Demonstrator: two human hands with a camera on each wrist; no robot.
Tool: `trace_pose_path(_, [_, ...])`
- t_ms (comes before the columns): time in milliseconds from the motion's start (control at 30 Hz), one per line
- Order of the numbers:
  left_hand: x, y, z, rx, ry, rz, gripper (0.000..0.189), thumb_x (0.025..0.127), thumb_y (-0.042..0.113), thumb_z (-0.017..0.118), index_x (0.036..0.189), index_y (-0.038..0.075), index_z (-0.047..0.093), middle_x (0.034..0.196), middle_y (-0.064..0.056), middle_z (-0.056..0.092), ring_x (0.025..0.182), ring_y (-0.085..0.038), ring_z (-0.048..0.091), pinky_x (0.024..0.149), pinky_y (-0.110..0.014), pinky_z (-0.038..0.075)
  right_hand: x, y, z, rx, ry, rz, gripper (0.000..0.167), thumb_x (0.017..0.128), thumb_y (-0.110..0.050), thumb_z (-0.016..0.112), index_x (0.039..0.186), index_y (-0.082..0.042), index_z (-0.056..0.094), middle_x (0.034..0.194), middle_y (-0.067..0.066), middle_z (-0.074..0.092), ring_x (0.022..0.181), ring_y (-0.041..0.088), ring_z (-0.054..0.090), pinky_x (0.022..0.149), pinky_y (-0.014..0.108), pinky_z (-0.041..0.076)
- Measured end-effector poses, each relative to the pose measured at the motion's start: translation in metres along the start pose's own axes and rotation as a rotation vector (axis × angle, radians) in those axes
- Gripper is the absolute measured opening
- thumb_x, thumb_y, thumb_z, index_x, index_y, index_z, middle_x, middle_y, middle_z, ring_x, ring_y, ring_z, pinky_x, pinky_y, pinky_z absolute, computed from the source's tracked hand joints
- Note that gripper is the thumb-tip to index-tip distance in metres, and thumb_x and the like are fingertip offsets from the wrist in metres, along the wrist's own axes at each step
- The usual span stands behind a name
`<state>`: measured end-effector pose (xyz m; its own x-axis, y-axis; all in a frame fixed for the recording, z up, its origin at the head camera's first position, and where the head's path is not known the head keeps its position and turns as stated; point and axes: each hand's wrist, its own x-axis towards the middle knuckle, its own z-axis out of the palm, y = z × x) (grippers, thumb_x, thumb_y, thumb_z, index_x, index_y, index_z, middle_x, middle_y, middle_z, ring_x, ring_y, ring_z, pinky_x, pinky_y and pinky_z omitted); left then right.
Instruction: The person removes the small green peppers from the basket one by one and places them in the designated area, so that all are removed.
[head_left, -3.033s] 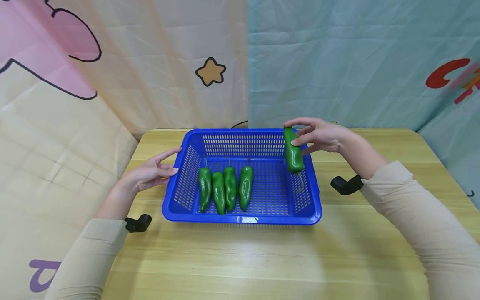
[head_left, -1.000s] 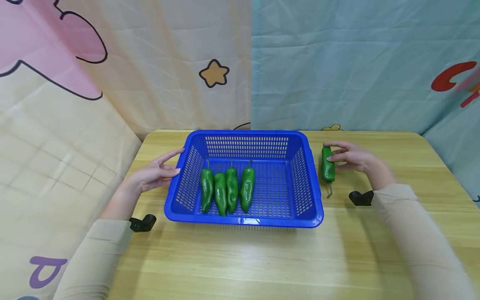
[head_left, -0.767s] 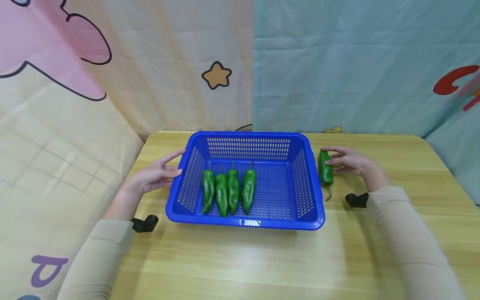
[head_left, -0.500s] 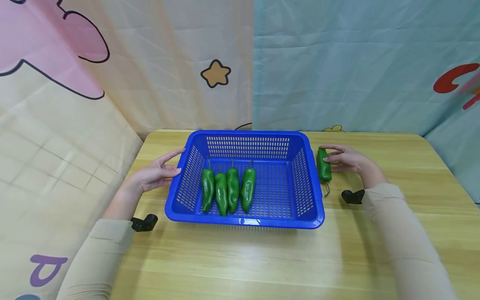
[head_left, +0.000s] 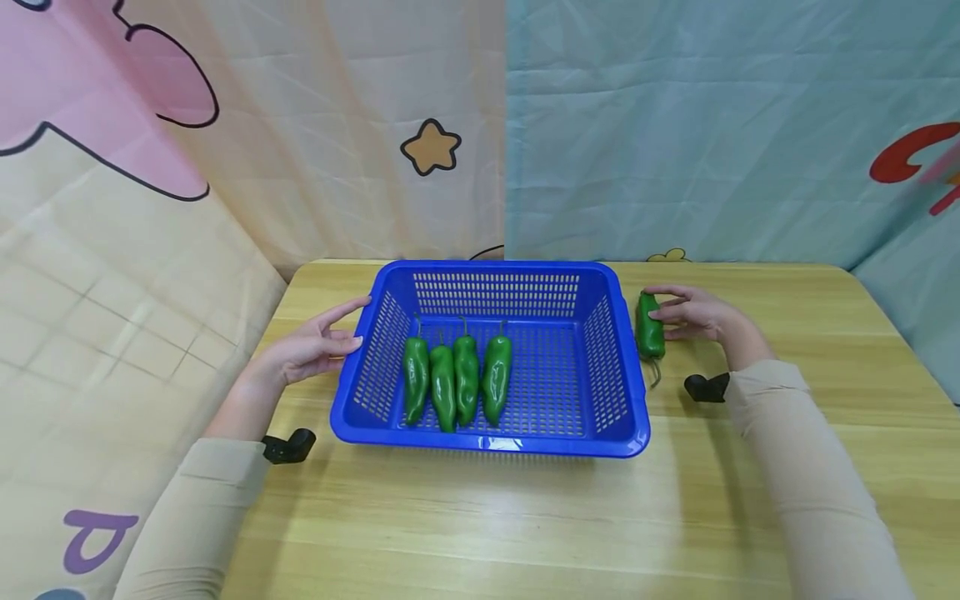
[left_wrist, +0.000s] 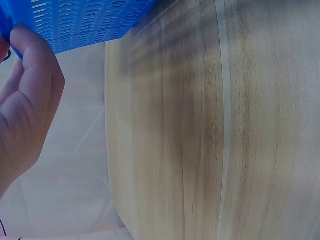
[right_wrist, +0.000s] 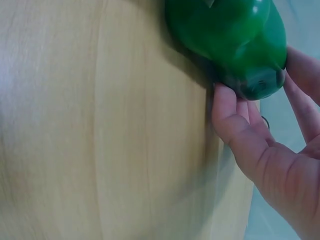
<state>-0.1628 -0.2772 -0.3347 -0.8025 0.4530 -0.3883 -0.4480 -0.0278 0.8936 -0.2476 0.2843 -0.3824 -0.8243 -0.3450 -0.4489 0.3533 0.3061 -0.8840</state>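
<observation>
A blue plastic basket (head_left: 498, 446) with slotted walls sits on the table, holding several long green peppers (head_left: 467, 379) side by side in its left half, stems toward the back. At the basket's left rim, my left hand (head_left: 307, 346) grips the edge between thumb and fingers; the left wrist view shows this hand (left_wrist: 27, 100) at the basket corner. Just right of the basket, my right hand (head_left: 693, 315) pinches another green pepper (head_left: 650, 325), its stem pointing toward me. Close up, that pepper (right_wrist: 230, 45) lies low against the tabletop between thumb and fingers.
The wooden table (head_left: 480, 517) extends in front of the basket and to its right. Patterned curtains (head_left: 652, 125) hang behind the table and at the sides. A black wrist mount (head_left: 288, 447) sticks out from each sleeve.
My right hand has carried its pepper from over the basket's right end to the table on the right, then shifted it slightly left, nearer the basket. The left hand stays at the rim.
</observation>
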Motion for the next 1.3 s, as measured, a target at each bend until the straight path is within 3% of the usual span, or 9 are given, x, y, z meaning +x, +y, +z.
trace_pose_path(467, [0.001,-0.001,-0.001,-0.034,-0.028,0.016,0.076,0.094,-0.006,0.047,0.151,0.020,0.004,0.094,-0.010,0.065,0.082,-0.019,0.065,0.074,-0.031,0.056,-0.001,-0.006,0.001,-0.084,0.007,0.008,0.067,0.093,-0.007,0.055,0.147,-0.002,0.016,0.134,0.027,0.030,0.089,0.010,0.059,0.083,0.035,0.052])
trace_pose_path(633, [0.003,-0.003,-0.002,-0.037,-0.034,0.018,0.075,0.094,-0.006,0.046,0.151,0.020,0.005,0.095,-0.010,0.065,0.082,-0.019,0.065,0.074,-0.031,0.056,0.000,-0.005,0.001,-0.086,0.020,0.004,0.067,0.092,-0.008,0.057,0.147,-0.001,0.018,0.124,0.018,0.044,0.087,0.008,0.060,0.083,0.036,0.052])
trace_pose_path(733, [0.003,-0.003,-0.002,-0.034,-0.029,0.015,0.075,0.094,-0.006,0.047,0.151,0.021,0.006,0.094,-0.010,0.065,0.081,-0.019,0.066,0.074,-0.032,0.056,-0.001,-0.007,0.001,-0.093,0.022,0.002,0.068,0.092,-0.010,0.057,0.147,0.000,0.018,0.125,0.020,0.045,0.092,0.012,0.060,0.084,0.038,0.052])
trace_pose_path(833, [0.003,-0.002,-0.001,-0.030,-0.023,0.009,0.075,0.094,-0.006,0.047,0.151,0.021,0.006,0.094,-0.010,0.065,0.080,-0.019,0.066,0.073,-0.032,0.056,-0.005,-0.010,0.000,-0.104,0.017,-0.003,0.069,0.093,-0.012,0.056,0.147,-0.001,0.016,0.135,0.028,0.035,0.111,0.027,0.053,0.089,0.043,0.050])
trace_pose_path(967, [0.002,-0.002,0.000,-0.023,-0.017,0.005,0.076,0.094,-0.006,0.048,0.151,0.020,0.005,0.094,-0.010,0.065,0.080,-0.019,0.066,0.073,-0.032,0.057,-0.014,-0.019,0.000,-0.099,0.024,-0.011,0.068,0.095,-0.014,0.054,0.148,-0.004,0.014,0.144,0.032,0.019,0.129,0.045,0.028,0.094,0.050,0.045])
trace_pose_path(1067, [0.002,-0.002,-0.001,-0.018,-0.013,0.005,0.076,0.094,-0.006,0.048,0.151,0.020,0.005,0.094,-0.010,0.065,0.080,-0.018,0.066,0.073,-0.031,0.056,-0.022,-0.028,0.003,-0.088,0.027,-0.027,0.065,0.095,-0.015,0.054,0.148,-0.009,0.018,0.147,0.031,0.014,0.131,0.047,0.022,0.095,0.052,0.043])
trace_pose_path(1300, [0.003,-0.002,-0.001,-0.020,0.003,-0.012,0.075,0.094,-0.006,0.047,0.151,0.021,0.007,0.094,-0.011,0.064,0.080,-0.019,0.066,0.073,-0.032,0.057,-0.043,-0.054,0.015,-0.128,0.001,-0.088,0.061,0.095,-0.018,0.055,0.146,-0.011,0.022,0.146,0.029,0.015,0.128,0.047,0.026,0.092,0.052,0.046])
